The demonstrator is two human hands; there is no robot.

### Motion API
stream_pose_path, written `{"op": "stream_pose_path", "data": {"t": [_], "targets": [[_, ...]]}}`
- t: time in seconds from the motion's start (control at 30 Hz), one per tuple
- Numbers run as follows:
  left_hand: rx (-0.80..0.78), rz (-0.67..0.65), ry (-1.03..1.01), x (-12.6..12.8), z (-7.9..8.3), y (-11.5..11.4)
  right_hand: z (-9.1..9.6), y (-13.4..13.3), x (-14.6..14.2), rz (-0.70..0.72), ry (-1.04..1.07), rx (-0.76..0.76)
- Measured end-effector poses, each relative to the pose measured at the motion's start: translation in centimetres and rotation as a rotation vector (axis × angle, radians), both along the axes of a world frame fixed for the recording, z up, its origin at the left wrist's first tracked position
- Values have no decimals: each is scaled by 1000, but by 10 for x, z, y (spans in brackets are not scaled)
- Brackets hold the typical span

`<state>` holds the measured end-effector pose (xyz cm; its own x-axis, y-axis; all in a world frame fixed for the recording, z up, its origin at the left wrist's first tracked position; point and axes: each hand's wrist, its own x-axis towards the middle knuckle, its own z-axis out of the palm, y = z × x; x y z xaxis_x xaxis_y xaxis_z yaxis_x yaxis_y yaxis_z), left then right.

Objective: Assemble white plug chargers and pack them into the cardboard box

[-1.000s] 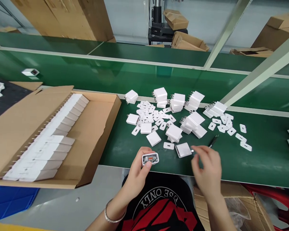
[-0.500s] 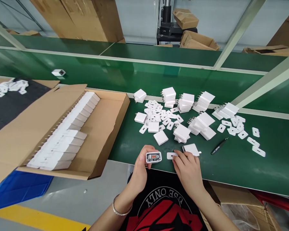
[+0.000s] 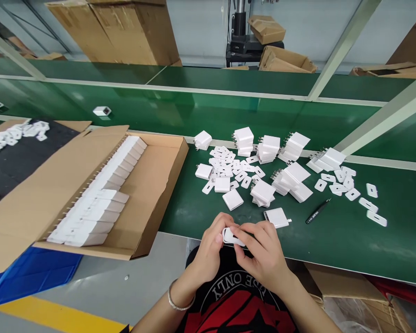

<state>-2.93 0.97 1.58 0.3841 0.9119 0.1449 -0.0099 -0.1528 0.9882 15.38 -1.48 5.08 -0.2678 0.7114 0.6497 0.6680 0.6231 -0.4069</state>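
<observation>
A worker's left hand (image 3: 210, 247), curled around a white charger (image 3: 225, 235), and right hand (image 3: 263, 247), pinching a white cover (image 3: 231, 237) at its end, meet over the near edge of the desk (image 3: 350, 245), a part-filled carton (image 3: 159, 185) apparently holding finished pieces (image 3: 100, 206) while loose covers (image 3: 225, 171) and stacked chargers (image 3: 294, 173) await.

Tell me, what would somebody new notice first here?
Probably the scattered white plugs and thin slotted plates, spread across the green table. Left of them, more plugs line up in an open cardboard box. At the table's front edge, the left grip holds a white case and the right grip holds a plate over its end.
</observation>
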Motion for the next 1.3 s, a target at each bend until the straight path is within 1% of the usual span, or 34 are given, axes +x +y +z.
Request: {"op": "stream_pose_path", "data": {"t": [0.1,0.17,0.27,0.33,0.4,0.5,0.53,0.57,0.67,0.77,0.9,1.03,1.17,1.3], "targets": [[16,-43,-2,-1,4,2,-2,4,1,60,38,-46],[11,-69,1,-2,5,3,-2,4,3,72,80,-85],[-2,-76,-38,-3,1,3,-4,1,4,88,167,-207],[3,-60,-96,-3,-4,1,-7,-2,2,81,280,-330],[35,-34,-130,-4,-8,0,-12,-5,-2,88,417,-495],[101,-7,-101,-5,-12,-2,-20,-5,-9,196,544,-789],[122,-4,-74,-6,-12,-2,-22,-4,-11,228,571,-852],[143,-4,-41,-6,-11,-1,-25,-2,-13,242,600,-880],[194,14,74,-8,-9,0,-33,2,-14,210,678,-851],[184,12,125,-8,-8,2,-42,4,-11,163,692,-800],[160,-43,97,-6,-12,5,-50,3,-9,130,669,-742],[175,7,42,-2,-21,9,-52,5,-10,137,702,-749],[189,21,20,3,-29,11,-53,9,-12,117,705,-739],[114,43,15,5,-34,10,-56,11,-14,56,680,-746]]}}
